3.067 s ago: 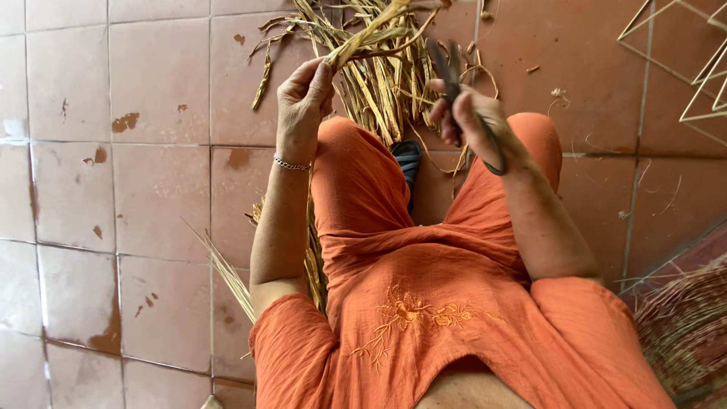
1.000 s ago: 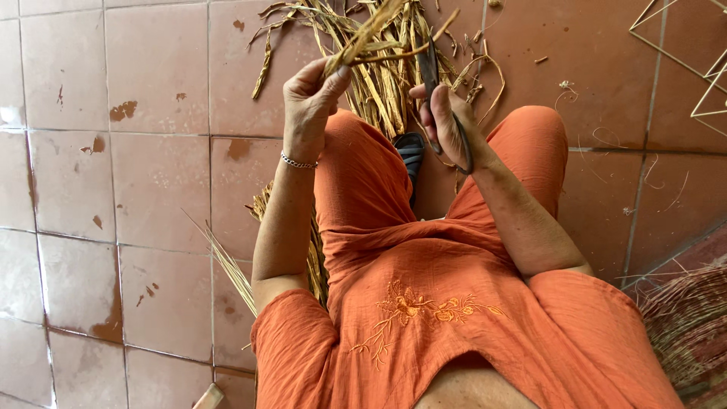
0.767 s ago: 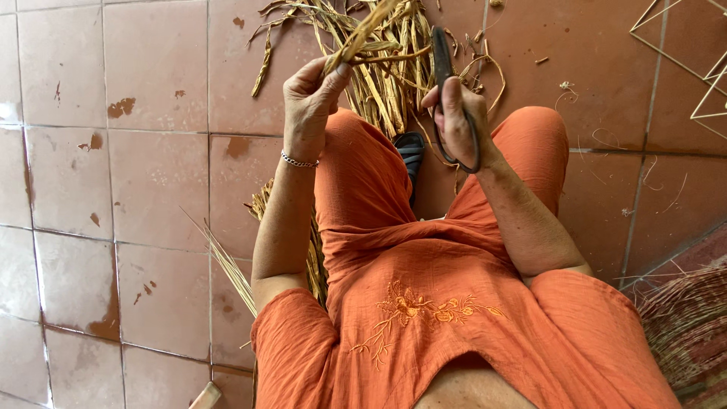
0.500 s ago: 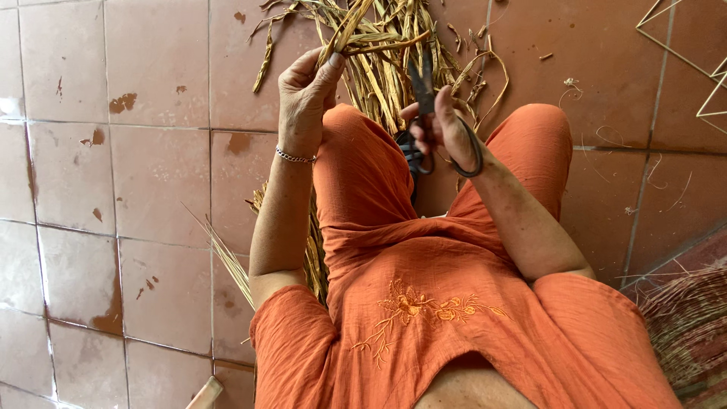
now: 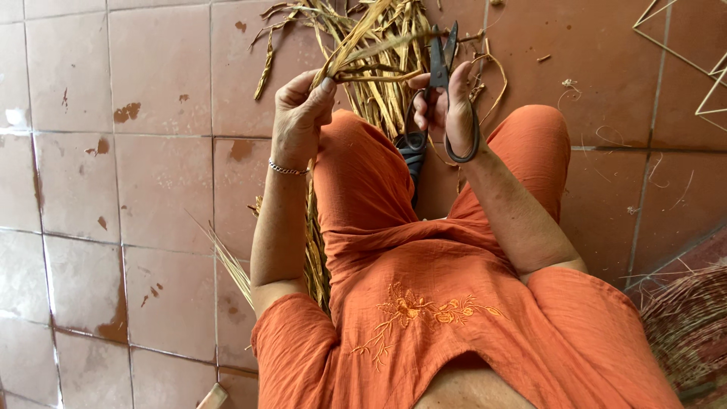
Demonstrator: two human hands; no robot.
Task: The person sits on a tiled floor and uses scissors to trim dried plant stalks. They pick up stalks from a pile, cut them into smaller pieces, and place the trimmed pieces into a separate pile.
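Observation:
I sit on a tiled floor in orange clothes. My left hand [image 5: 299, 117] pinches a dried straw-coloured leaf strip [image 5: 371, 57] that runs up and to the right. My right hand [image 5: 447, 106] grips black scissors [image 5: 439, 60], blades pointing up and slightly apart, close to the strip's far end. A pile of dried leaf strips [image 5: 379, 91] lies on the floor between my knees, just beyond both hands.
Terracotta floor tiles [image 5: 151, 189] with worn patches spread to the left. More dried strips [image 5: 310, 250] lie beside my left thigh. A woven basket edge [image 5: 685, 326] shows at lower right. Thin wire frames [image 5: 704, 60] lie at upper right.
My right hand has brought the scissors from the right in toward the strip that my left hand holds. The left hand has stayed nearly still.

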